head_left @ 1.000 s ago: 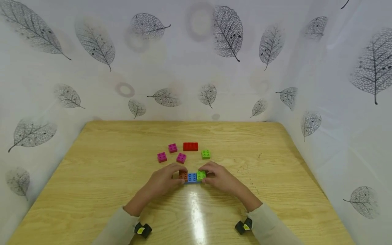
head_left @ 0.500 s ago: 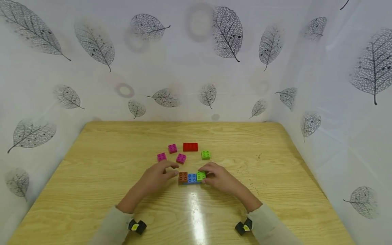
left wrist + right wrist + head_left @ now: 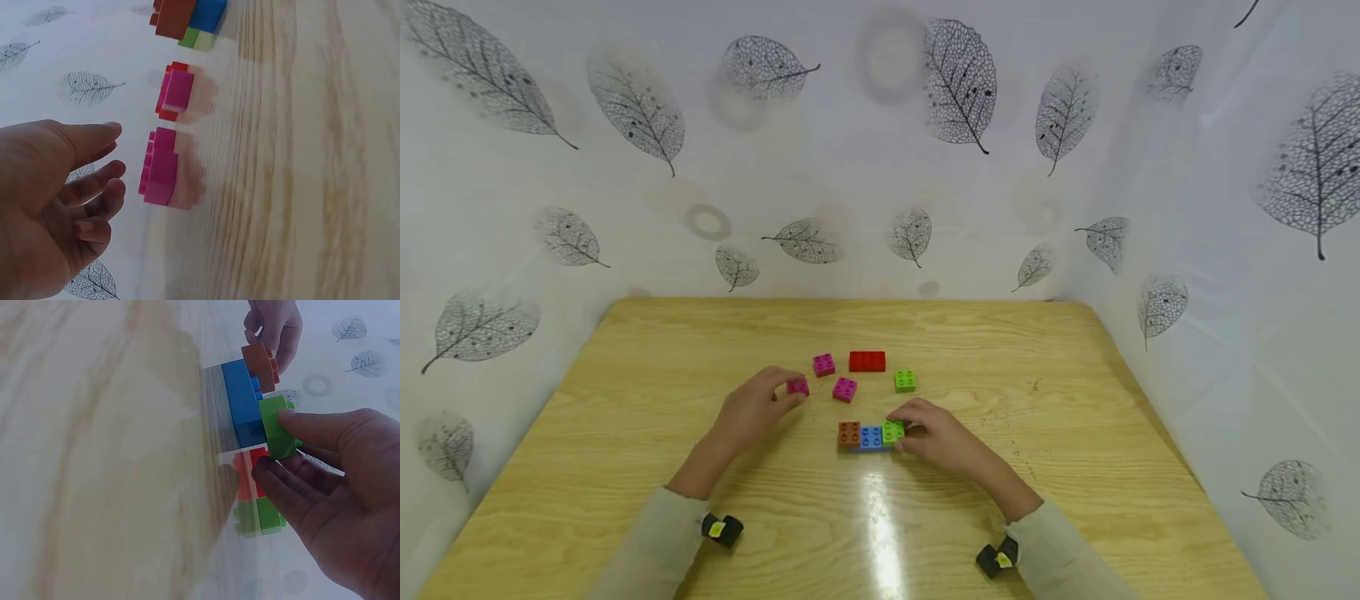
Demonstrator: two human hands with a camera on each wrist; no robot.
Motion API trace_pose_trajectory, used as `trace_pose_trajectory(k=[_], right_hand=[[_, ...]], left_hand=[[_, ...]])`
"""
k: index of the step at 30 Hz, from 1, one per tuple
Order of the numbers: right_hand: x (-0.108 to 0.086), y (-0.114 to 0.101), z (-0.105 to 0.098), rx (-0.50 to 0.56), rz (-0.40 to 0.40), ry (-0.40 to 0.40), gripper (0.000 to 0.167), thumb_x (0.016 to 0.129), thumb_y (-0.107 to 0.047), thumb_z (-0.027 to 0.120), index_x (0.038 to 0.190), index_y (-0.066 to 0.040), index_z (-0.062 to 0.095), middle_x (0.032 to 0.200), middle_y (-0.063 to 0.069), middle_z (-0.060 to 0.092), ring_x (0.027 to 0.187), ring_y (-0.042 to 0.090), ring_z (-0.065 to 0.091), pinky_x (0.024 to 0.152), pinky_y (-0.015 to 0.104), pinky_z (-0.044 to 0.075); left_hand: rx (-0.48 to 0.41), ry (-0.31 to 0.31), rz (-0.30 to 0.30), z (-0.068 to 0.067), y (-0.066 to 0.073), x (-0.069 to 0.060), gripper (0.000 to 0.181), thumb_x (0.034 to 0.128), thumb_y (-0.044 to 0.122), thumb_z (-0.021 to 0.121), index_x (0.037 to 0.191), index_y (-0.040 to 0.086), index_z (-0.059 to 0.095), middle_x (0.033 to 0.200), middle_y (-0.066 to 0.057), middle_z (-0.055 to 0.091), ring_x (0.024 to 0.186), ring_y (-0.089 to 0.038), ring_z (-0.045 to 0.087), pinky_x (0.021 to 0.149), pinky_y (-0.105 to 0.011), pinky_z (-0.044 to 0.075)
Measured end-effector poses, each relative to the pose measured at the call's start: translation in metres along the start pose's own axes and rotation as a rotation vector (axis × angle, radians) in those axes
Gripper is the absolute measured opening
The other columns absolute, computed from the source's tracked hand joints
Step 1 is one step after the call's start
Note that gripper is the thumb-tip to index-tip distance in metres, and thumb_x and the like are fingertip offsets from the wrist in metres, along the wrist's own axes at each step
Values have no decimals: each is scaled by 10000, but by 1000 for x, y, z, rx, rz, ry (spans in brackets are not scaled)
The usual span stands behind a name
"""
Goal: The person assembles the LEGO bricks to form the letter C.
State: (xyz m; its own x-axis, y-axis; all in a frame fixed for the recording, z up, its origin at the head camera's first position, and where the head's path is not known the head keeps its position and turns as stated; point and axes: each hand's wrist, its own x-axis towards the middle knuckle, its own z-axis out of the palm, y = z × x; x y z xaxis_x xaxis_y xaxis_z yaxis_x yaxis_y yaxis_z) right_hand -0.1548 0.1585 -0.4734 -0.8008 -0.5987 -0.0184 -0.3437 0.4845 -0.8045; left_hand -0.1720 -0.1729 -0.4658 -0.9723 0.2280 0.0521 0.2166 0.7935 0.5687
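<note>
On the table stands a blue building brick (image 3: 871,437) with an orange-brown brick (image 3: 849,433) on its left end and a green brick (image 3: 892,432) on its right end. My right hand (image 3: 938,433) pinches that green brick between thumb and fingers, plainly so in the right wrist view. My left hand (image 3: 752,408) is at the leftmost pink brick (image 3: 799,387), thumb and forefinger on either side of it and partly covering it. In the left wrist view the left hand's fingers (image 3: 112,194) are loosely bent, with a gap to the pink bricks (image 3: 164,169).
Behind the blue brick lie two other pink bricks, one nearer (image 3: 845,389) and one farther (image 3: 823,364). A long red brick (image 3: 867,361) and a loose green brick (image 3: 905,381) lie to their right. A leaf-patterned white cloth (image 3: 850,167) surrounds the wooden table (image 3: 1000,350).
My left hand has let go of the orange-brown brick and moved left and away from me to the leftmost pink brick. The right hand has stayed on the green brick.
</note>
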Motion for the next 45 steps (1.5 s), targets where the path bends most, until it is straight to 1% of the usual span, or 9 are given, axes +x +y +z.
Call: trace_pose_trajectory(k=[4,9,14,20,29,37,45], right_hand=[[-1,0,0,-2,1,3,372,942,-116,712,1308,-125,647,1277,27,598,1131,201,632,937,295,542],[-1,-2,-1,1,-4,5,370,938,-95,711,1302,-110,649,1270,37,598,1130,211,635,936,289,542],[-1,-3,-1,12,-8,1,368,939,-90,707,1303,-100,647,1263,40,597,1132,217,634,938,294,543],[0,-2,-1,8,-13,-8,362,947,-117,706,1304,-106,646,1265,38,596,1136,217,632,942,299,542],[-1,-2,-1,10,0,-11,365,947,-123,708,1306,-109,645,1268,34,595,1140,205,629,948,308,540],[-1,-3,0,16,9,-14,361,949,-129,706,1305,-118,648,1267,29,594,1143,202,625,944,309,538],[-1,-2,0,15,19,-14,360,955,-144,702,1310,-130,646,1268,24,593,1145,203,624,949,324,538]], left_hand=[[7,-5,-6,-1,-6,6,303,990,315,658,1260,180,679,1269,-63,637,913,-192,620,724,-360,530],[-10,-30,-21,-1,-12,12,317,988,308,661,1274,171,667,1333,-113,606,974,-242,631,806,-456,542],[-19,-59,-36,0,-17,16,351,983,309,667,1302,163,654,1323,-114,612,1098,-299,629,894,-528,525],[-14,-77,-42,2,-21,20,380,985,272,666,1336,133,630,1330,-137,607,1230,-367,584,969,-579,490],[-23,-91,-65,4,-23,24,442,979,265,672,1387,115,589,1408,-159,577,1311,-393,533,1038,-606,438],[-11,-108,-83,4,-21,25,423,986,261,663,1376,111,596,1396,-164,589,1306,-396,537,1039,-598,438],[-17,-104,-75,2,-21,24,415,994,251,651,1382,115,595,1403,-166,584,1300,-405,538,1028,-606,442]])
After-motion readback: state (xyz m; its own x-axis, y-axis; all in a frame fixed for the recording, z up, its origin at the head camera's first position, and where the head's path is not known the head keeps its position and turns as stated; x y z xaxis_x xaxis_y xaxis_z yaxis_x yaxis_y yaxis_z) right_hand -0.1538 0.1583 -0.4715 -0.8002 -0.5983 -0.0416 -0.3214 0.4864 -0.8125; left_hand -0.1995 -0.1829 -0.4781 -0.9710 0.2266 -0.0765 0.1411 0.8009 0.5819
